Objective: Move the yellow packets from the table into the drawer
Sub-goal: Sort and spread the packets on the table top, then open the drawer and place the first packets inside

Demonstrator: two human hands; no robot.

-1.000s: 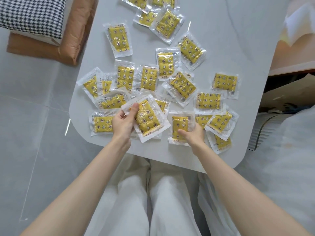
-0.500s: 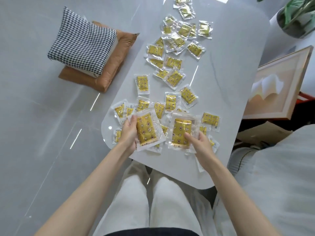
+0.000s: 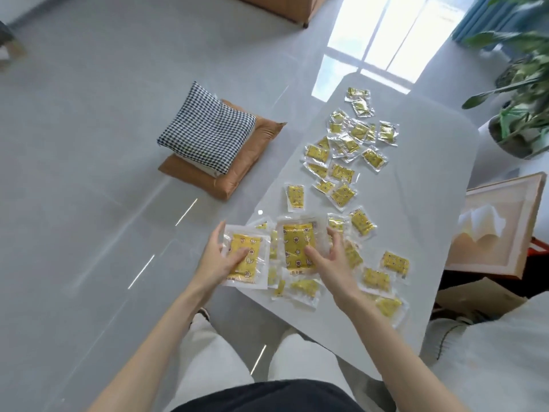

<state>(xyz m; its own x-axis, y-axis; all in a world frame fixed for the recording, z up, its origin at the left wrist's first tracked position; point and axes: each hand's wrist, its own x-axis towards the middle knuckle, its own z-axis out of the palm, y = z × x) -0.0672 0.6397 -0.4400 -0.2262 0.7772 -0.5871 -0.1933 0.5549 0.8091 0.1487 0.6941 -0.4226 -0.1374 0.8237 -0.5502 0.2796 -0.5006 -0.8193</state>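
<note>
Several yellow packets in clear wrappers lie scattered over the grey table (image 3: pixel 430 221). My left hand (image 3: pixel 218 260) grips one yellow packet (image 3: pixel 246 257) lifted over the table's near left edge, thumb across its front. My right hand (image 3: pixel 329 261) holds a second yellow packet (image 3: pixel 297 245) raised above the loose ones, thumb on its face and fingers behind its right edge. More packets (image 3: pixel 347 138) spread toward the far end. No drawer is visible.
A checked cushion (image 3: pixel 208 132) sits on a tan cushion (image 3: pixel 237 171) on the floor to the left. A framed picture (image 3: pixel 499 221) leans at the table's right, a cardboard piece (image 3: pixel 481 295) below it, a potted plant (image 3: pixel 523 114) behind. My legs are under the near edge.
Both hands have lifted their packets off the table and moved left. The view has tilted up and pulled back, showing more floor and the far end of the table.
</note>
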